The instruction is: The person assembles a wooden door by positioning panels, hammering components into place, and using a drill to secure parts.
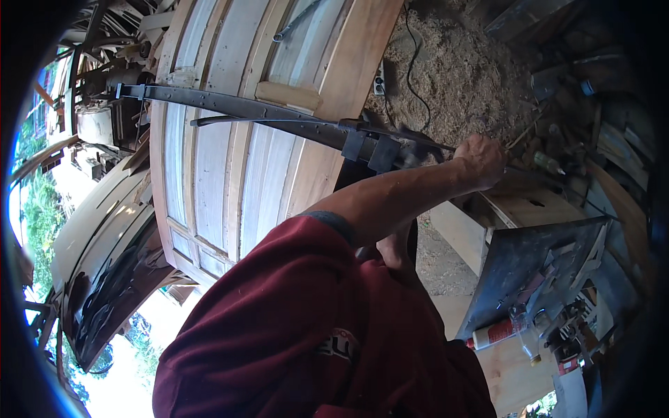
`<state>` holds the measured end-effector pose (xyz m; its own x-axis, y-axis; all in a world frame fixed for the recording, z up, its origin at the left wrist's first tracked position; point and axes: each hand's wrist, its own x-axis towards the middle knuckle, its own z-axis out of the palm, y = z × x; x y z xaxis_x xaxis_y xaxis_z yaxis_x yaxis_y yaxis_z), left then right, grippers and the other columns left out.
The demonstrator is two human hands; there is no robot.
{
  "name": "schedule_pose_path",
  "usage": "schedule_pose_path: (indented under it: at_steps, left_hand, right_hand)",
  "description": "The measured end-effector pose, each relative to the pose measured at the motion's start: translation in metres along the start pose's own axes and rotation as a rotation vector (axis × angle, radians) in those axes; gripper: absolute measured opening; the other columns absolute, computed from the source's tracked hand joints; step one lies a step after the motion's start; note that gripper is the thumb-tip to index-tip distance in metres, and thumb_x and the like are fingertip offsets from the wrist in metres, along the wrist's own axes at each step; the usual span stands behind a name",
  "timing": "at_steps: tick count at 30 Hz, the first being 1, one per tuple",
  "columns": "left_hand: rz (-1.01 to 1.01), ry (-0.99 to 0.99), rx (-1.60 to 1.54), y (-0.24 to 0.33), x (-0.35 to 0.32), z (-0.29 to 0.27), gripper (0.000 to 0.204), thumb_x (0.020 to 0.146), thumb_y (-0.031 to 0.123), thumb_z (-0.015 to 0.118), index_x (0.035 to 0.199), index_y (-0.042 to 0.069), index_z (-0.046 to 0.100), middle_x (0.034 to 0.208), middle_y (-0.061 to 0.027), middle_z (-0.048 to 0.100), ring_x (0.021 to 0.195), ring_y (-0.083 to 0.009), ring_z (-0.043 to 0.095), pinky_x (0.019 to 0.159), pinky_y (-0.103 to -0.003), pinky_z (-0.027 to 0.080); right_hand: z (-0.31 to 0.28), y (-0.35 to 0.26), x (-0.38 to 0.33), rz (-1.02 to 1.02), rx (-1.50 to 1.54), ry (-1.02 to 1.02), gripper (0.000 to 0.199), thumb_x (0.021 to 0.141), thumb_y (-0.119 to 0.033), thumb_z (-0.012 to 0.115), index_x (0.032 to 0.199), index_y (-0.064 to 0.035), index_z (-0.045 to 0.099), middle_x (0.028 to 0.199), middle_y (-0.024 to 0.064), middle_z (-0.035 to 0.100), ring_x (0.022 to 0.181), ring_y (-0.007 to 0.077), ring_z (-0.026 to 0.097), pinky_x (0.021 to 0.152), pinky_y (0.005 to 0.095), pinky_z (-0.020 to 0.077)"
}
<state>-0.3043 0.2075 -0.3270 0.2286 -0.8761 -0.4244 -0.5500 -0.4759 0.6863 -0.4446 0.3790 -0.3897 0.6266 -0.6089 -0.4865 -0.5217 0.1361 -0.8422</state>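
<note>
My left hand (481, 161) is closed in a fist at the right end of a long thin dark bar (279, 122). The arm reaches out to the right across my body. The bar runs left over a heavy metal bar clamp (244, 104), which lies across a panelled wooden door (240, 164). Two dark metal plates (369, 150) sit at the clamp's near end, by the door's edge. Below my forearm shows a patch of bare skin, partly covered; I cannot tell if it is my right arm. The fingers of my right hand are hidden.
Wood shavings (453, 70) cover the floor, with a black cord (411, 76) and a socket strip (379, 82). At right stands a wooden box (463, 230) beside a dark board (529, 265) and bottles (498, 331). A metal tube (296, 21) lies on the door. Timber is stacked at left.
</note>
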Motion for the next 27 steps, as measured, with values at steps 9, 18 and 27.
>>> schedule_pose_path:
  at_steps: [9,18,27]
  left_hand:
    - [0.023,0.011,0.043,-0.002,0.008,0.017,0.026,0.090,0.032,0.064,0.102,0.010,0.073,0.096,-0.0109,0.072,0.094,-0.0298,0.071,0.081,-0.041,0.056]
    - [0.057,0.099,0.040,-0.012,0.013,0.017,0.025,0.090,0.033,0.064,0.098,0.010,0.075,0.093,-0.0123,0.073,0.091,-0.0291,0.072,0.080,-0.041,0.056]
    - [0.068,0.031,0.078,-0.007,0.013,0.014,0.022,0.092,0.025,0.059,0.098,0.011,0.075,0.093,-0.0120,0.073,0.090,-0.0282,0.072,0.078,-0.041,0.056]
  right_hand:
    - [-0.010,0.001,-0.002,0.038,0.062,-0.004,0.042,0.102,-0.033,0.055,0.129,-0.0018,0.047,0.116,0.0131,0.059,0.094,0.0210,0.064,0.079,0.0362,0.0561]
    - [-0.024,0.001,0.007,0.141,0.490,-0.019,0.041,0.102,-0.032,0.055,0.128,-0.0017,0.048,0.115,0.0131,0.059,0.094,0.0209,0.064,0.079,0.0364,0.0562]
    - [-0.020,0.004,-0.001,0.058,0.076,-0.040,0.034,0.104,-0.030,0.052,0.123,-0.0020,0.049,0.103,0.0094,0.058,0.085,0.0178,0.063,0.070,0.0331,0.0556]
